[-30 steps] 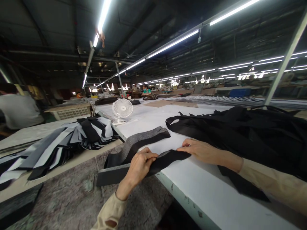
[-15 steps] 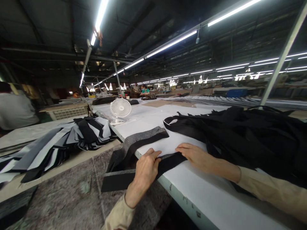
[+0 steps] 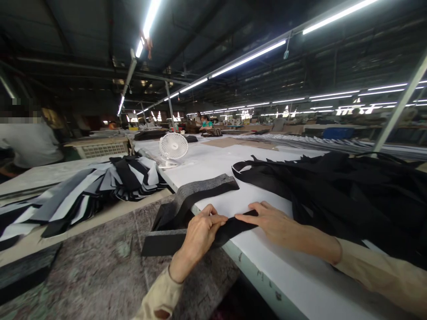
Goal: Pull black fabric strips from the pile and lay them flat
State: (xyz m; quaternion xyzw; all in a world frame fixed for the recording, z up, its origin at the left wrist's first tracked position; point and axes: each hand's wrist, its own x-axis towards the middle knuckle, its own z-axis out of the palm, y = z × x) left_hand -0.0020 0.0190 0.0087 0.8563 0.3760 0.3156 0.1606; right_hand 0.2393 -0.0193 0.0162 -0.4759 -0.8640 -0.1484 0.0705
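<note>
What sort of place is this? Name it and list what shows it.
Most likely a garment or textile factory floor. Long white cutting tables run under rows of strip lights, a big heap of black cut fabric lies by the hands, and stacked grey and black pieces sit nearby.

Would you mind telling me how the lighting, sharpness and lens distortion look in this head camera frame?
Head view: ceiling tube lights blow out white while the roof stays dim; wide-angle bending curves the white table edge; both hands on the black strip look sharp; the black fabric heap loses detail; a person's head at far left is pixelated.
</note>
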